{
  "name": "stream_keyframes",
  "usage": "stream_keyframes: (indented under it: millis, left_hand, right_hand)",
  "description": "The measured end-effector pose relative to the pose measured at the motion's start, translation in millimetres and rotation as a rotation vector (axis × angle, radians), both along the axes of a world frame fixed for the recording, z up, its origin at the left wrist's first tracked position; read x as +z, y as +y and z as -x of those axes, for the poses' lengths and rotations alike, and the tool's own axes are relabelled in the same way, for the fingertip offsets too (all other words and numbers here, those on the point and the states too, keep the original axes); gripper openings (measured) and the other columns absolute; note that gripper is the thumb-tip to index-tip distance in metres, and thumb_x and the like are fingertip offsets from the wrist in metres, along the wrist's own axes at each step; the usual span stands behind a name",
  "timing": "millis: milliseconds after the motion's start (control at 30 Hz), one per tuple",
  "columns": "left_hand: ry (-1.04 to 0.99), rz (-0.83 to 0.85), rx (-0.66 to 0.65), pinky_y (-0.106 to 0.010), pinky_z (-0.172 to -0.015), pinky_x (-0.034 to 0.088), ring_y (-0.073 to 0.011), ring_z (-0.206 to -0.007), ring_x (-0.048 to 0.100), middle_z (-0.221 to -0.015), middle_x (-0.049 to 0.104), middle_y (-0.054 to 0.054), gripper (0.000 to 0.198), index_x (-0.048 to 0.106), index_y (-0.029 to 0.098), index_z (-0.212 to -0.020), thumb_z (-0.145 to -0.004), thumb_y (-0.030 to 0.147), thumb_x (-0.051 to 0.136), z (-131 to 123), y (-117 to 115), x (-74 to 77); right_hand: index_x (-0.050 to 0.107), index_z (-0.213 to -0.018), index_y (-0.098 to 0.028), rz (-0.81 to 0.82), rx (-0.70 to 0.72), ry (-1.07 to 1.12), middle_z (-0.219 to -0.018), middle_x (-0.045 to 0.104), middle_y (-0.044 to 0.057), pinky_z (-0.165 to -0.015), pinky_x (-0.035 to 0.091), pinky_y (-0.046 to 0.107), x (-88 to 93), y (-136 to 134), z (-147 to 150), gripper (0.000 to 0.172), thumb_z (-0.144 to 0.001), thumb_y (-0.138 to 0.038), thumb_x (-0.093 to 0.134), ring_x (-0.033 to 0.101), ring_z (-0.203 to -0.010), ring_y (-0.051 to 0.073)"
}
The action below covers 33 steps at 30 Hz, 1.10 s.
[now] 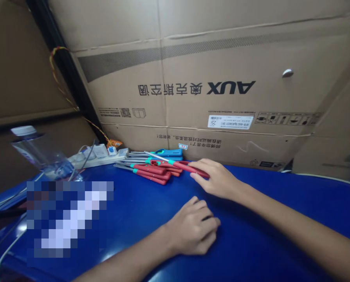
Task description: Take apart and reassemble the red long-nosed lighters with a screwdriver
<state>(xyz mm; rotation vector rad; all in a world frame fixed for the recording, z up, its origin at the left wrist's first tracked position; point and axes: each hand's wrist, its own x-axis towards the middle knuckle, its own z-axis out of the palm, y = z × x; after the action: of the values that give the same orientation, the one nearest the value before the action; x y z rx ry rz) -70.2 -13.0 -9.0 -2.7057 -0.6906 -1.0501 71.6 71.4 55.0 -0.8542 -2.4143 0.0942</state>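
The head view showed the right hand [214, 176] holding a red lighter [186, 167], its thumb and fingers closed around the handle and the metal nose pointing leftward, away from that hand. The left hand [197, 227] rested on the blue surface [245, 250], nearer the wearer than the right, fingers loosely curled; whether it held anything could not be told.

As far as could be judged, the work stood at one piece in the grasp, with the others left in the pile. Red lighters [151, 175] lay overlapped to the left of the right hand, and blue lighters [170, 152] lay behind them; whether the held nose touched the pile was unclear.

The cardboard wall [177, 66] rose just beyond the right hand, limiting forward reach. Well left of both hands, a power strip [104, 158] and a bottle [42, 150] crowded that side. The surface spread right of the right hand and between the two hands, where movement seemed easiest.
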Motion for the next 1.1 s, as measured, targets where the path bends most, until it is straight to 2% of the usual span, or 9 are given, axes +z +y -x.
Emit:
stream_keyframes:
  millis: [167,300,367,533,600,700,800,933,1100]
  left_hand:
    - [-0.042,0.099,0.141,-0.031,-0.064,0.038,-0.0155,-0.067,0.054,-0.074,0.067,-0.004,0.017,0.067,0.016,-0.087,-0.086,0.016,0.05,13.3,15.4,-5.1]
    - [0.0,0.108,0.174,-0.032,-0.065,0.038,-0.016,-0.069,0.055,-0.074,0.068,-0.003,0.017,0.068,0.016,-0.087,-0.085,0.018,0.051,17.2,19.0,-4.7]
    - [0.029,0.117,0.186,-0.032,-0.065,0.038,-0.0162,-0.07,0.056,-0.075,0.068,-0.003,0.017,0.068,0.016,-0.088,-0.085,0.018,0.051,17.5,20.4,-6.3]
    - [0.075,0.156,0.197,-0.032,-0.066,0.037,-0.0168,-0.073,0.056,-0.077,0.068,-0.003,0.017,0.068,0.016,-0.087,-0.085,0.019,0.052,17.5,22.8,-9.2]
    - [0.088,0.177,0.194,-0.032,-0.067,0.037,-0.0168,-0.073,0.056,-0.077,0.068,-0.003,0.016,0.068,0.017,-0.087,-0.085,0.019,0.052,17.5,22.8,-8.9]
    - [0.107,0.209,0.192,-0.032,-0.068,0.038,-0.0171,-0.075,0.057,-0.077,0.068,-0.004,0.017,0.068,0.017,-0.088,-0.085,0.018,0.051,17.6,22.5,-7.9]
    - [0.124,0.23,0.196,-0.032,-0.07,0.039,-0.0177,-0.077,0.057,-0.079,0.067,-0.004,0.017,0.067,0.017,-0.088,-0.086,0.018,0.051,17.8,22.4,-7.4]
    - [0.144,0.254,0.207,-0.032,-0.071,0.04,-0.0182,-0.078,0.057,-0.081,0.067,-0.004,0.016,0.067,0.017,-0.088,-0.086,0.018,0.051,18.0,22.9,-7.5]
    - [0.168,0.284,0.21,-0.031,-0.072,0.04,-0.0183,-0.078,0.057,-0.08,0.067,-0.004,0.014,0.067,0.018,-0.088,-0.085,0.019,0.053,18.2,23.8,-8.0]
  right_hand:
    - [0.065,-0.113,-0.016,-0.01,0.029,-0.031,-0.108,0.068,0.012,-0.091,0.047,0.042,1.4,37.8,49.2,0.028,-0.088,-0.02,0.054,0.06,-0.101,0.026]
    - [0.069,-0.103,-0.018,0.004,0.097,-0.008,-0.107,0.065,0.011,-0.091,0.044,0.039,2.8,50.6,68.2,0.022,-0.087,-0.019,0.055,0.058,-0.102,0.025]
    - [0.069,-0.099,-0.018,0.028,0.096,0.04,-0.102,0.065,0.011,-0.086,0.044,0.036,4.5,52.8,73.0,0.021,-0.09,-0.023,0.052,0.059,-0.095,0.023]
    - [0.066,-0.089,-0.014,0.185,0.003,0.171,-0.07,0.063,0.004,-0.061,0.043,0.027,8.9,60.9,82.9,0.038,-0.099,-0.032,0.034,0.057,-0.063,0.015]
    - [0.064,-0.091,-0.013,0.258,-0.02,0.176,-0.062,0.061,0.001,-0.052,0.04,0.025,9.6,64.9,84.7,0.035,-0.096,-0.04,0.041,0.054,-0.052,0.013]
    - [0.061,-0.098,-0.014,0.306,-0.029,0.155,-0.059,0.06,-0.003,-0.047,0.037,0.023,10.5,67.8,82.5,0.035,-0.079,-0.042,0.068,0.051,-0.047,0.011]
    - [0.062,-0.094,-0.016,0.266,-0.036,0.126,-0.064,0.062,-0.003,-0.051,0.038,0.023,10.9,66.9,77.4,0.034,-0.067,-0.032,0.077,0.053,-0.055,0.012]
    - [0.067,-0.093,-0.018,0.169,-0.011,0.055,-0.082,0.066,0.004,-0.068,0.043,0.029,6.8,64.9,75.9,0.022,-0.074,-0.028,0.072,0.059,-0.074,0.018]
    - [0.067,-0.1,-0.013,0.096,0.013,-0.034,-0.094,0.064,0.01,-0.081,0.043,0.033,-5.3,65.4,82.7,0.026,-0.078,-0.026,0.073,0.059,-0.091,0.023]
